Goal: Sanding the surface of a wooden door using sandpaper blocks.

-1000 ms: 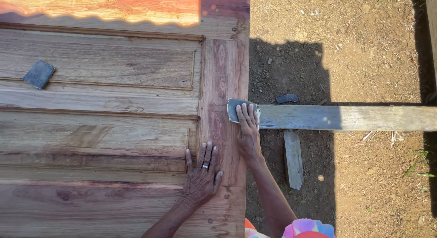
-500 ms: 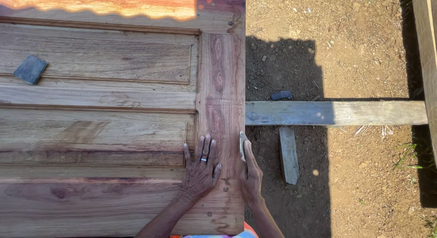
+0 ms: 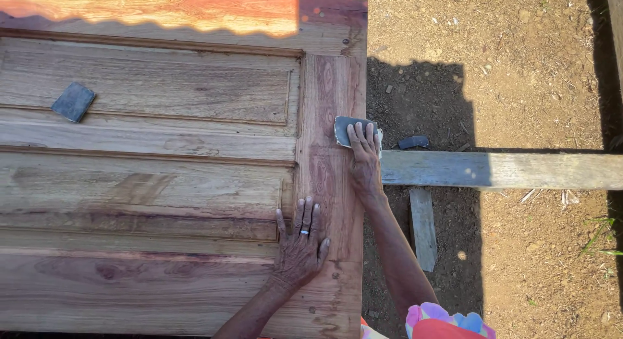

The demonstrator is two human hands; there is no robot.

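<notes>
Head view is showing the right hand (image 3: 365, 158) pressing its flat fingers on a grey sanding pad (image 3: 347, 130) at the right edge of the wooden door (image 3: 162, 177), mid-frame, while the left hand (image 3: 300, 248) is lying spread open on the door lower down.

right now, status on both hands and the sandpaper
Left hand flat on the wooden door, holding nothing. Right hand pressing the sandpaper at the door's right edge. A second sandpaper piece lies apart, upper left.
</notes>
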